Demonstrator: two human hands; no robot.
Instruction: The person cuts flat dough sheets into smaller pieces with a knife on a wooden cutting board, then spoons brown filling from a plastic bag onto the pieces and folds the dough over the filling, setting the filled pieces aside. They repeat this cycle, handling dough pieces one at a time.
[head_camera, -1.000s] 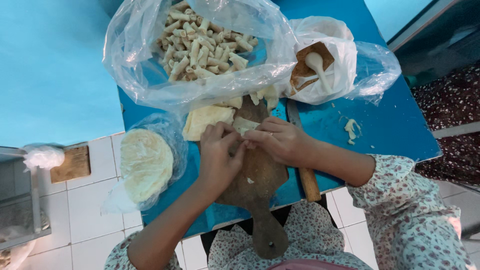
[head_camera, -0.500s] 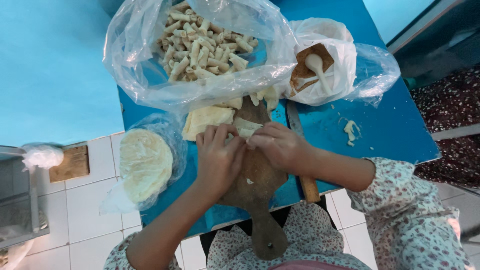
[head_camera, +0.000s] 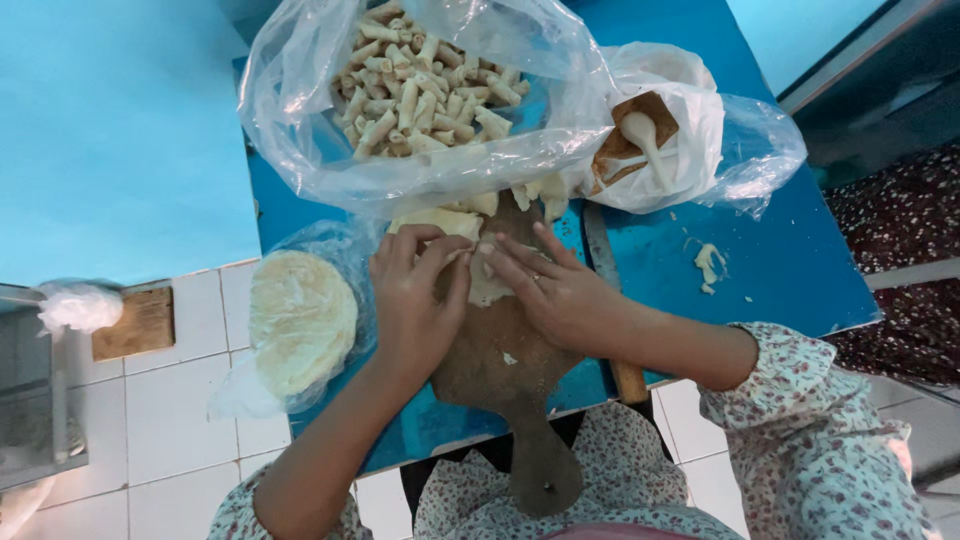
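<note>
Little has moved since the earlier frames: both hands stay bunched over the same pale wrapper piece, only the fingers shifting slightly as they work it. That wrapper piece lies on the upper part of the brown wooden board, near the middle of my view, partly hidden under the fingers. I see my left hand at about 9 o'clock from it, fingertips curled and pinching its edge, and my right hand at 3 o'clock, fingers laid flatter and pressing on it. I judge this roll only half formed, not yet closed. At 12 o'clock, a clear plastic bag holds a heap of finished rolls, so much of the work looks done. A few more pale sheets lie just beyond the board. At 9 o'clock, a round stack of wrappers in plastic is still thick, so plenty remains. At 1 o'clock, a white bag holds a spoon. All rest on a blue table.
</note>
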